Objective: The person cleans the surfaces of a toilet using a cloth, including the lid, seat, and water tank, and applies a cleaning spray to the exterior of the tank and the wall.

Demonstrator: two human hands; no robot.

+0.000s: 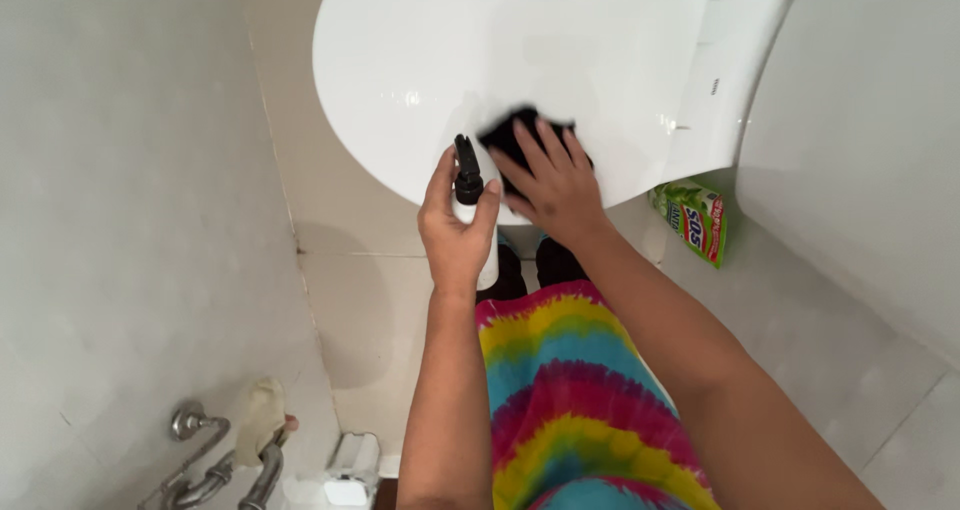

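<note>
A white toilet with its lid [480, 60] closed fills the top of the view. My right hand [553, 188] presses a black cloth [512, 133] flat on the front of the lid. My left hand [455, 228] grips a white spray bottle with a black nozzle [466, 175], held upright just left of the cloth, near the lid's front edge. My multicoloured striped garment [570, 400] shows below.
A green and red box [695, 220] stands on the tiled floor right of the toilet. Metal pipes and a tap [210, 470] sit on the left wall at the bottom, with a pale cloth hung over them. A small white object [350, 465] lies on the floor.
</note>
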